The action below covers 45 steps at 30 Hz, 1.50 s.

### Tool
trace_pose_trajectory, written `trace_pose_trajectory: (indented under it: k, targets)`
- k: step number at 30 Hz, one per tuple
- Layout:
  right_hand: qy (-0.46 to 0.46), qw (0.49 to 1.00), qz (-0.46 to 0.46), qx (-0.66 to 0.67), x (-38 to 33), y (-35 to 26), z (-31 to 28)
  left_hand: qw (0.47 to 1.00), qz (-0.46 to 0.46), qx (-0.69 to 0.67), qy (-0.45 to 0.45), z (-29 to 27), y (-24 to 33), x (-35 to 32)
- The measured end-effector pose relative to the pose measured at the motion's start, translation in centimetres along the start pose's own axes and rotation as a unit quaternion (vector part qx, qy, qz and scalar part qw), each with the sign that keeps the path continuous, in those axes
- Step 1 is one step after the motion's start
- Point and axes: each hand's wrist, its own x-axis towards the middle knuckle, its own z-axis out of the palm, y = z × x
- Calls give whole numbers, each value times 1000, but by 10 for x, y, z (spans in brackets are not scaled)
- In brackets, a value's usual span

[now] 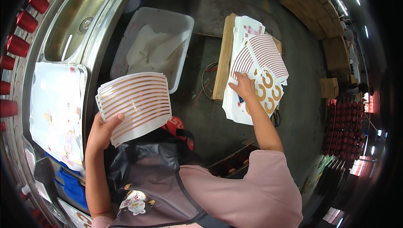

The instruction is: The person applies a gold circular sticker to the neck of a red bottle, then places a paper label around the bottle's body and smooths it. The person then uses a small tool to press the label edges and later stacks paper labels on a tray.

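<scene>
A sheaf of white sheets (pixel 136 108) with curved gold stripes is in my left hand (pixel 104 130). The thumb presses on the face of the top sheet while the other fingers are hidden behind. To the right, my right hand (pixel 244 86) rests on a pile of printed sheets, its fingers apart. Around it lie sheets with reddish-brown arcs (pixel 268 52) and a sheet of gold curved shapes (pixel 268 91). A small blue item, only partly visible, shows under this hand. The pile sits on a wooden box (pixel 221 56).
At left, a metal sink (pixel 79 22) adjoins a tray (pixel 84 70) of white printed sheets. A translucent plastic tub (pixel 189 39) holds crumpled pale paper. Red cups (pixel 17 45) line the far left, and blue cloth (pixel 73 188) lies below. Cardboard boxes (pixel 336 56) stand at right.
</scene>
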Motion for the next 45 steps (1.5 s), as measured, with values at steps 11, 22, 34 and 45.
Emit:
trace_pose_trajectory:
  k: [11, 22, 34, 45]
  targets:
    - [109, 988, 98, -45, 0, 42, -6, 1000, -2, -20, 7, -4, -4, -1]
    - [12, 994, 110, -22, 7, -4, -12, 999, -16, -38, 8, -4, -9, -3]
    - [18, 982, 166, -90, 27, -30, 8, 998, -18, -66, 2, -1, -11, -5]
    - [82, 995, 53, -34, 25, 5, -40, 997, -15, -78, 2, -9, -17, -4]
